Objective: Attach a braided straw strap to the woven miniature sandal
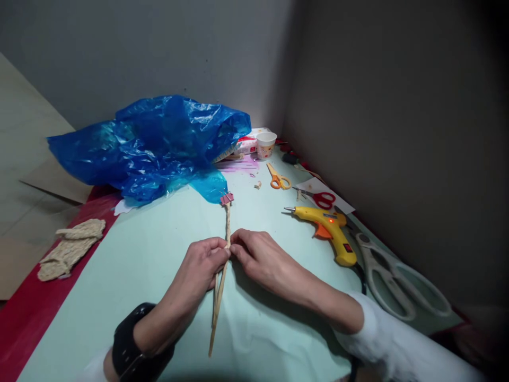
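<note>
A thin braid of tan straw strips lies on the pale green table cover, its far end held by a small pink binder clip. My left hand and my right hand meet at the braid's near end, both pinching the strips with closed fingers. Loose unbraided strips trail back toward me under my left hand. A black band sits on my left wrist; a white sleeve covers my right forearm.
A crumpled blue plastic bag lies at the back left. To the right lie a yellow glue gun, red scissors, orange scissors and large white shears. A paper cup stands at the back. Woven straw pieces rest on the red edge.
</note>
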{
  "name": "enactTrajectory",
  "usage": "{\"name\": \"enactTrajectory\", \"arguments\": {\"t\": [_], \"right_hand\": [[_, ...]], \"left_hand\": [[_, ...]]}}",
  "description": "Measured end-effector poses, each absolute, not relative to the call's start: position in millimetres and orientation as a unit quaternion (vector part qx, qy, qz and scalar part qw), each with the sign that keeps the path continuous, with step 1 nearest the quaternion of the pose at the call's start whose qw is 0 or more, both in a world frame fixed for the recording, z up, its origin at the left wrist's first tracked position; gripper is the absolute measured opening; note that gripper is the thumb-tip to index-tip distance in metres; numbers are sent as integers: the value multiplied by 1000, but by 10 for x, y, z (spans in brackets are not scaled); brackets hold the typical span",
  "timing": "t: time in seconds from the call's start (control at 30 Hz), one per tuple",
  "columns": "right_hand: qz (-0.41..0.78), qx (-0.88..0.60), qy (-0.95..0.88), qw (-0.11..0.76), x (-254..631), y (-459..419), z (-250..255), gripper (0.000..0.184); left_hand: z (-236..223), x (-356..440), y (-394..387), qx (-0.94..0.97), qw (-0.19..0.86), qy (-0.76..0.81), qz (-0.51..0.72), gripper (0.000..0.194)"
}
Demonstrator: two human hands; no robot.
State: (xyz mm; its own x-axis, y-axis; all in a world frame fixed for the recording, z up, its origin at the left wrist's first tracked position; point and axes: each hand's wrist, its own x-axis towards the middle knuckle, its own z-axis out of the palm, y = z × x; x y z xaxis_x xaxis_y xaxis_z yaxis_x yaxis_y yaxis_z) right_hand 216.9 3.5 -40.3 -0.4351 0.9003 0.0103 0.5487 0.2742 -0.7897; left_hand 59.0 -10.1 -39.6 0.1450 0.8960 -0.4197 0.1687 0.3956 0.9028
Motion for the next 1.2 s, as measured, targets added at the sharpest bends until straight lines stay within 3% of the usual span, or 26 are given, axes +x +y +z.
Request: {"name": "enactTrajectory", "arguments": {"t": [0.3, 0.53, 0.8, 1.0, 1.1, 1.2], "right_hand": [[433, -477, -722, 254, 2130, 145, -531, 28], [464, -488, -679, 291, 2125, 60, -539, 33], [570, -472, -599, 304, 2132, 55, -475, 29], [700, -429, -472, 322, 2117, 16, -398, 24], [694, -449, -464, 318, 2114, 22, -403, 19], [707, -450, -439, 323, 2121, 41, -410, 20]], "left_hand": [[-391, 546, -75, 580, 507, 583, 260, 18], [-339, 563, -221, 741, 237, 614, 130, 33], [-435, 619, -416, 839, 69, 522, 136, 29], [-397, 709, -432, 858, 85, 506, -10, 28], [-334, 647, -431, 855, 149, 492, 64, 26], [-269, 504, -314, 783, 231, 538, 210, 38]]}}
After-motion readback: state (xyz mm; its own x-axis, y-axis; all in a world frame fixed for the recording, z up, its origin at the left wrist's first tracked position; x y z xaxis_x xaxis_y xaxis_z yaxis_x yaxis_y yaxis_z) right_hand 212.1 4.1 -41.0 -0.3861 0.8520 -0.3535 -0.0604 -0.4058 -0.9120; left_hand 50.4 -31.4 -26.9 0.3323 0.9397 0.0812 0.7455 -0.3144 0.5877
